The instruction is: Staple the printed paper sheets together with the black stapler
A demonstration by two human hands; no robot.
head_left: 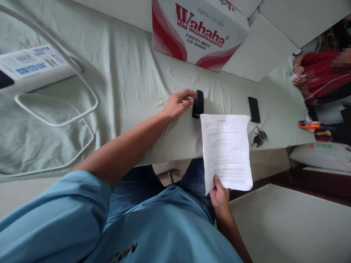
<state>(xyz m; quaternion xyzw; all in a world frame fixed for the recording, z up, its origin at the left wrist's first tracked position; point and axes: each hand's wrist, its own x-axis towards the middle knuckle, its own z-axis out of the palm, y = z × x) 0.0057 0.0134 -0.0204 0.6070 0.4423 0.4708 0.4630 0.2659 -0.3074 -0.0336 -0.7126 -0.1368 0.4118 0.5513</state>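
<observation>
A small black stapler (197,104) sits on the cloth-covered counter (131,84), its glossy body compact and blocky, just beyond the top left corner of a printed sheaf of paper (226,151). Its long axis runs away from the person, toward the Wahaha carton (199,31) at the back. The left hand (178,105) reaches across, fingers (189,95) loosely curled and narrowly parted, the tips touching the stapler's left side. The right hand (219,197) pinches the paper's lower edge, thumb on top, the sheets lying half over the counter edge. A black phone (253,109) and keys (259,137) lie to the right.
</observation>
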